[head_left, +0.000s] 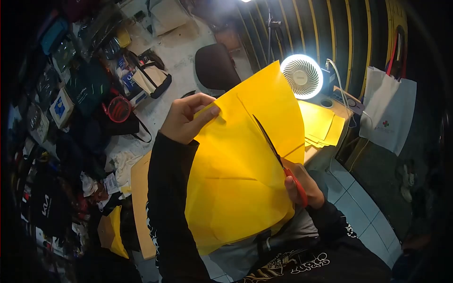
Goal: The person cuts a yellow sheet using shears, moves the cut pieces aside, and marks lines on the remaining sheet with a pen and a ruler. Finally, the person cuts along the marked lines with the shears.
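Note:
A large yellow sheet (236,198), thin and creased, hangs in front of my body. My left hand (191,118) pinches its upper left edge between thumb and fingers. My right hand (304,184) is closed around the red handles of a pair of scissors (295,184). The dark blades slant up and left across the sheet, and a cut or crease line continues beyond their tip toward the top. Whether the blades are fully closed cannot be made out. The fingers behind the handles are partly hidden.
Several yellow pieces (323,123) lie stacked on a wooden table at the right, near a lit round fan (302,77). A white bag (389,108) hangs farther right. A dark chair (217,66) stands ahead. Bags and clutter cover the left side, with a wooden board (141,203) beside my left arm.

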Available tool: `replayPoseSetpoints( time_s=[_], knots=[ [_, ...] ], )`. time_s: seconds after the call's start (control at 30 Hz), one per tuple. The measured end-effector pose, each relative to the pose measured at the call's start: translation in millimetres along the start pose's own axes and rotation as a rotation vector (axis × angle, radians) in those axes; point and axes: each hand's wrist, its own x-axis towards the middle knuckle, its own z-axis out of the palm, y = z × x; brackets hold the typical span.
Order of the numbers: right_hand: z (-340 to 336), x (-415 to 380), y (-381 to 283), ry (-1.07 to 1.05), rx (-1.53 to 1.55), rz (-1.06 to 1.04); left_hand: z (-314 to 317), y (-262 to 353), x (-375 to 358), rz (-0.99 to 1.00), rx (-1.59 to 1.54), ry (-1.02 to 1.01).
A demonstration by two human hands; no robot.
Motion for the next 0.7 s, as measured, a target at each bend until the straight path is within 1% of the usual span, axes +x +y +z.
replayPoseSetpoints(
  time_s=[0.1, 0.37, 0.5, 0.6, 0.7],
  knots=[
    [4.0, 0.0, 11.4, -0.018, 0.041, 0.012, 0.9, 2.6, -1.9, -0.015, -0.018, 0.027],
    [7.2, -3.0, 12.4, 0.05, 0.011, -0.053, 1.9, 0.3, -1.2, -0.022, -0.043, 0.019],
    [4.2, -4.4, 7.8, 0.015, 0.022, -0.01, 3.8, 2.9, -1.7, -0.034, -0.039, 0.012],
    [5.8, -1.7, 1.9, 0.04, 0.015, -0.021, 7.2, 1.2, -2.6, -0.03, -0.053, -0.02],
    [4.9, 1.0, 5.8, 0.018, 0.018, -0.014, 7.2, 4.4, -3.2, -0.023, -0.04, 0.006]
  ],
)
